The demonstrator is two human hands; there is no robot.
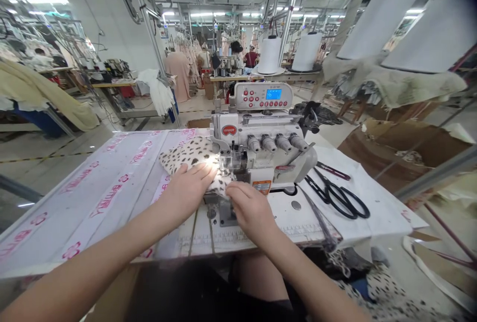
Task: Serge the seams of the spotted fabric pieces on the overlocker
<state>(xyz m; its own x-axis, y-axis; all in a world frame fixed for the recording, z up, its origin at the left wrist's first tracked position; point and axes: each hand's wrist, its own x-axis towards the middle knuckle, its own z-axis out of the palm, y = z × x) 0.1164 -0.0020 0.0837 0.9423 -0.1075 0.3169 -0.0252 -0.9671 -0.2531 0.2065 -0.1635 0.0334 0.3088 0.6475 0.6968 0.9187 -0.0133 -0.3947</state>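
At the overlocker (268, 133): our hands on spotted fabric (188, 153)
Our left hand (185, 193) and right hand (250, 211) lie open, not grasping; we cannot read the pink print (106, 202) on the sheet (85, 183).

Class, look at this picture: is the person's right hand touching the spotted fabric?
Touching. The head view shows the right hand pressed flat, its fingers resting on the spotted fabric in front of the overlock machine.

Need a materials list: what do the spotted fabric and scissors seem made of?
The spotted fabric looks like a soft matte textile, its folds suggesting fleece or knit; fibre unclear. The scissors seem dark-finished metal, with glossy black loop handles, perhaps plastic.
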